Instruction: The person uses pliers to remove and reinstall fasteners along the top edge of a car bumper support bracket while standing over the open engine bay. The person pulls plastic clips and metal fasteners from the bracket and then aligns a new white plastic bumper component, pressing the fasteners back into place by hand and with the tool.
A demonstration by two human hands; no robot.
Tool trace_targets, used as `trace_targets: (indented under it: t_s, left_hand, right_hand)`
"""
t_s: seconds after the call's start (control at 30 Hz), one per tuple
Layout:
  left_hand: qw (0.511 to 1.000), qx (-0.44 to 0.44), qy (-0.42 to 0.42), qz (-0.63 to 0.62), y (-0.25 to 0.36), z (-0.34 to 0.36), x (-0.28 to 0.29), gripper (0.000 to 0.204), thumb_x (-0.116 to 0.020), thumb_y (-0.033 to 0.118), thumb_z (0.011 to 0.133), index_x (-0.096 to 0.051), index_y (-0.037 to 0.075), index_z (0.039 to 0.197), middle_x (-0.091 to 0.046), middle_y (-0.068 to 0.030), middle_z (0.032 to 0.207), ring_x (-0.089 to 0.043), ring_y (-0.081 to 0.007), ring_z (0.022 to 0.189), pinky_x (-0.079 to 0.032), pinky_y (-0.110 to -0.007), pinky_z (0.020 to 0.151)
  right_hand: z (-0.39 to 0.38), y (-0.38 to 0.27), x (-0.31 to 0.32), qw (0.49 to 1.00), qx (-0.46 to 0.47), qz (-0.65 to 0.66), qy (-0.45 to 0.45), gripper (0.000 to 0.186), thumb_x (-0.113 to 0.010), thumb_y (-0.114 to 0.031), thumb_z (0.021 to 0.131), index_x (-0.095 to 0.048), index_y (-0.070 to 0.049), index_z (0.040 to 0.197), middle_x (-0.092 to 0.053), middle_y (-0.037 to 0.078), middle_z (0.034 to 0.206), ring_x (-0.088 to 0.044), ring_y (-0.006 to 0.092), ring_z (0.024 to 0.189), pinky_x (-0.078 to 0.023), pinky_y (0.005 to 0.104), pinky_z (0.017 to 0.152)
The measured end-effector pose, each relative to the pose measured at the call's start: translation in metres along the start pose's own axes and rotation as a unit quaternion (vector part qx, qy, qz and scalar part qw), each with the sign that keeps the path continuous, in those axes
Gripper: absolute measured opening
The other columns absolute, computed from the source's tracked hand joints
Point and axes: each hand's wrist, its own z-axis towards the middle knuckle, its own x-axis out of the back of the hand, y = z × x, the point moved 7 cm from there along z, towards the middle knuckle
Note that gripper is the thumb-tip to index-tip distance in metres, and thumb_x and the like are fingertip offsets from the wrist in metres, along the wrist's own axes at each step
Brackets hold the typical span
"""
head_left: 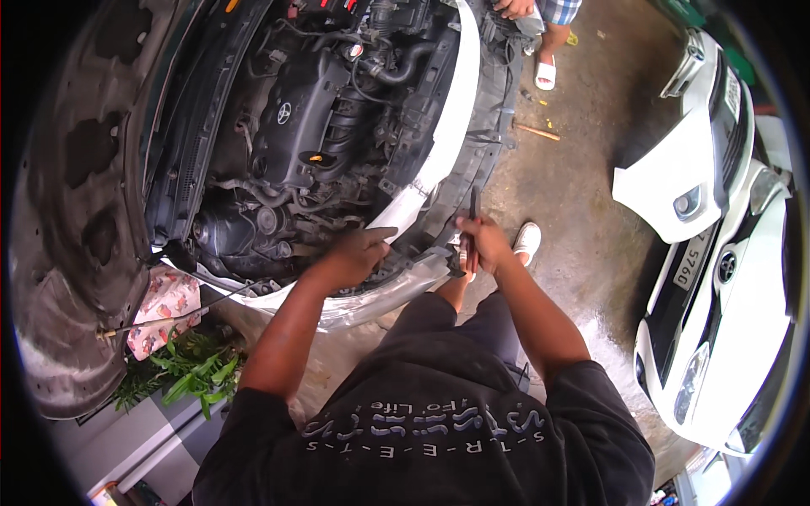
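Note:
My left hand (359, 257) reaches over the front edge of a car's engine bay with its index finger stretched out and nothing visible in it. Beneath the fingers runs the white front body strip (403, 211), close to the headlight area. My right hand (484, 241) is closed around what look like pliers (472, 256), with reddish handles below the fist and a dark narrow end above it. The tool is beside the grey front bar (483, 145) of the car, and I cannot tell whether they touch. The engine (291, 126) lies exposed at the left, under a black cover.
The raised hood (67, 211) and its thin prop rod (181, 316) stand left, near green plants (198, 375). Another person's hand (513, 7) and slippered foot (545, 74) are at the top. A wooden stick (537, 132) lies on the floor. A white bumper (666, 177) and white car (734, 337) stand right.

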Motion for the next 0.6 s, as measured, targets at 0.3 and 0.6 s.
trace_targets:
  t_s: [0.3, 0.6]
  left_hand:
    - [0.959, -0.045, -0.01, -0.278, 0.023, 0.068, -0.021, 0.05, -0.056, 0.011, 0.106, -0.052, -0.003, 0.154, -0.064, -0.004, 0.107, -0.05, -0.0089, 0.079, -0.046, -0.024, 0.071]
    - [0.891, -0.067, 0.088, -0.44, 0.004, 0.097, -0.049, 0.042, -0.054, 0.004, 0.097, -0.059, -0.006, 0.138, -0.065, -0.0056, 0.101, -0.058, -0.0115, 0.084, -0.05, -0.026, 0.069]
  right_hand:
    - [-0.063, 0.028, -0.089, 0.994, -0.006, 0.032, -0.107, 0.015, -0.074, -0.012, 0.099, -0.069, -0.005, 0.112, -0.061, 0.002, 0.077, -0.059, 0.0105, 0.064, -0.049, 0.0277, 0.057]
    - [-0.036, 0.055, -0.102, 0.978, -0.001, 0.206, -0.038, 0.014, -0.072, -0.009, 0.097, -0.065, -0.007, 0.108, -0.061, 0.001, 0.08, -0.06, 0.0151, 0.066, -0.049, 0.0316, 0.06]
